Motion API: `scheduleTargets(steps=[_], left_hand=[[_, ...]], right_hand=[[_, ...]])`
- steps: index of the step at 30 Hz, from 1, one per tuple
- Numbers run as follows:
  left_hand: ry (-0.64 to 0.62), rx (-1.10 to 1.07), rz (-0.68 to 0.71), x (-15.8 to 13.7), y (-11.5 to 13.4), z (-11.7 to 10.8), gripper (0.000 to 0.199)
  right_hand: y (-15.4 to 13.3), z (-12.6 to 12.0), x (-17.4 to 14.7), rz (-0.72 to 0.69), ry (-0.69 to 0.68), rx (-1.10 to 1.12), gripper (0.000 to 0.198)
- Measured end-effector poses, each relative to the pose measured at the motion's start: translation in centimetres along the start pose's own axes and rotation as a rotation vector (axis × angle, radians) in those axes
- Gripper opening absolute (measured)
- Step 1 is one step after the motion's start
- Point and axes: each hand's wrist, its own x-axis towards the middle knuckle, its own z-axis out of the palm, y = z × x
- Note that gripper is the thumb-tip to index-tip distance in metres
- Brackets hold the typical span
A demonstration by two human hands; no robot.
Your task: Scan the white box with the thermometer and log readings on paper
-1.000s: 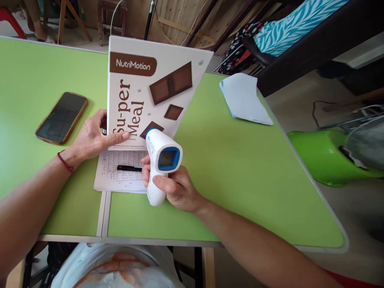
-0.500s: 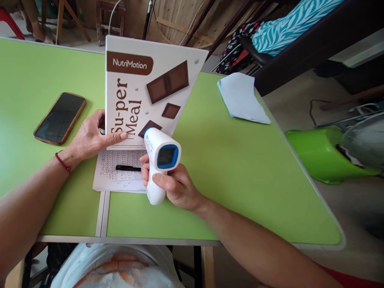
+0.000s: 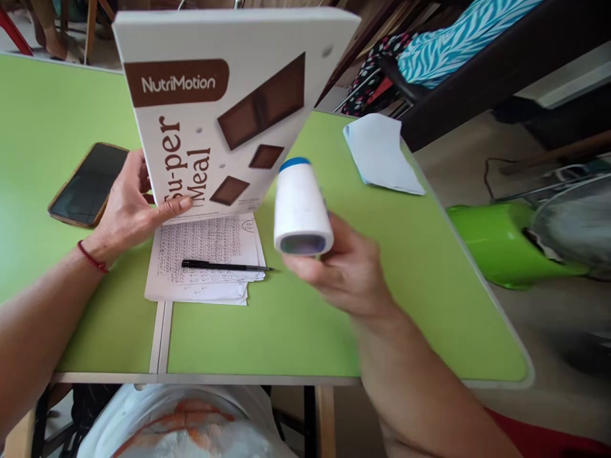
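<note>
My left hand (image 3: 131, 197) grips the lower left edge of a white box (image 3: 267, 51) printed "NutriMotion Su-per Meal", thumb across its front. The box is raised and tilted over the table. In my right hand (image 3: 348, 267) is a white infrared thermometer (image 3: 303, 203) with a blue front rim, held in the air right of the box; its handle is hidden behind my fingers. Below the box lie written papers (image 3: 200, 292) with a black pen (image 3: 224, 265) across them.
A smartphone (image 3: 86, 184) in a brown case lies on the green table (image 3: 296, 337), left of the box and partly behind my left hand. Folded white paper (image 3: 382, 152) rests near the right edge. A green bin (image 3: 501, 245) stands on the floor beyond that edge.
The box has come up and nearer, leaning further left. My right hand has moved right and up with the thermometer, turning it so that its screen faces down more. More of the pen and papers shows.
</note>
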Motion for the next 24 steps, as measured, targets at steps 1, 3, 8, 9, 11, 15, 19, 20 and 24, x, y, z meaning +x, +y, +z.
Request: scheduleTargets(steps=[1, 3, 8, 9, 11, 15, 19, 20, 24], left_hand=[[0.003, -0.005, 0.022, 0.1, -0.2, -0.1, 0.065], [-0.01, -0.011, 0.057, 0.3, -0.7, -0.3, 0.064], [-0.042, 0.043, 0.082, 0.5, -2.0, -0.6, 0.073], [-0.056, 0.058, 0.072, 0.5, -2.2, -0.6, 0.074], [-0.088, 0.068, 0.057, 0.6, -2.3, -0.7, 0.074], [-0.145, 0.111, 0.053, 1.1, -2.1, -1.0, 0.074], [-0.182, 0.18, 0.066, 1.5, -1.7, -1.2, 0.077], [-0.185, 0.205, 0.071, 1.5, -1.6, -1.2, 0.079], [-0.209, 0.336, 0.061, 1.4, -1.8, -1.2, 0.094]], right_hand=[[0.6, -0.9, 0.3, -0.024, 0.03, -0.148, 0.033], [2.2, -2.4, 0.9, -0.064, 0.019, -0.421, 0.044], [5.7, -3.1, 1.6, -0.04, -0.196, -0.663, 0.048], [6.1, -2.9, 1.6, -0.042, -0.213, -0.683, 0.05], [6.4, -2.4, 1.5, -0.056, -0.229, -0.709, 0.052], [6.3, -2.0, 1.6, -0.081, -0.255, -0.76, 0.052], [4.6, -2.4, 1.7, -0.186, -0.13, -0.763, 0.043], [3.9, -2.4, 1.6, -0.229, -0.093, -0.717, 0.037], [1.2, -1.5, 1.0, -0.325, -0.318, -0.49, 0.011]])
